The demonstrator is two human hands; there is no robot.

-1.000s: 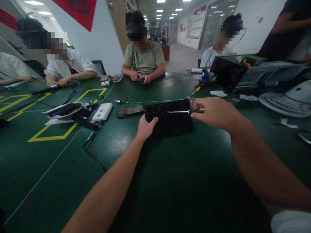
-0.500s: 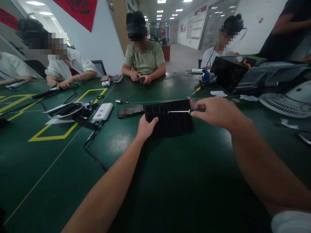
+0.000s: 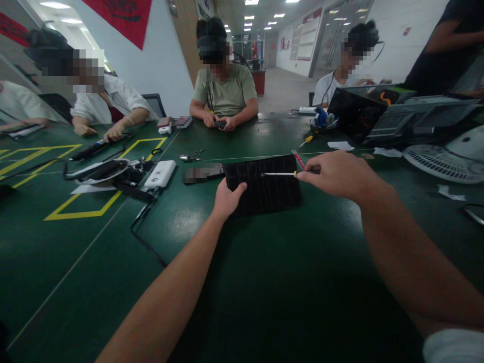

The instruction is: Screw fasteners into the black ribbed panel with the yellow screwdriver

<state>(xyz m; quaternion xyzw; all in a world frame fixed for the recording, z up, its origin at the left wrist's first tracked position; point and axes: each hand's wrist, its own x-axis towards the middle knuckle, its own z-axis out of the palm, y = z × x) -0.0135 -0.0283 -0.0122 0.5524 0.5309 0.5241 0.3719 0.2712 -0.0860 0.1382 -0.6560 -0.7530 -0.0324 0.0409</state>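
Observation:
My left hand [image 3: 227, 198] grips the left edge of a flat black rectangular panel [image 3: 278, 194], thumb on its face and fingers hidden behind. Faint grooves line the panel, which is tilted toward me; its exact kind is unclear. A screwdriver [image 3: 280, 174] with a thin metal shaft and a black-and-yellow handle lies across the panel's face, and my right hand [image 3: 336, 174] is closed on that handle. At the shaft's left end, the tip meets a small round spot near the panel's middle. A slim red thing [image 3: 298, 159] pokes out beside my right fingertips, partly hidden.
Left of the panel are a dark flat item [image 3: 202, 174], small metal parts [image 3: 191, 158] and a white box [image 3: 161, 174] near cables. Another screwdriver [image 3: 307, 140], a white fan [image 3: 446, 154] and a metal casing [image 3: 419, 118] stand rightward. Several people sit around the green table [image 3: 264, 282].
My hands, the screwdriver and the panel are almost unchanged in place. Across the table at left, a person's hands have moved apart, and the dark tool there has shifted right.

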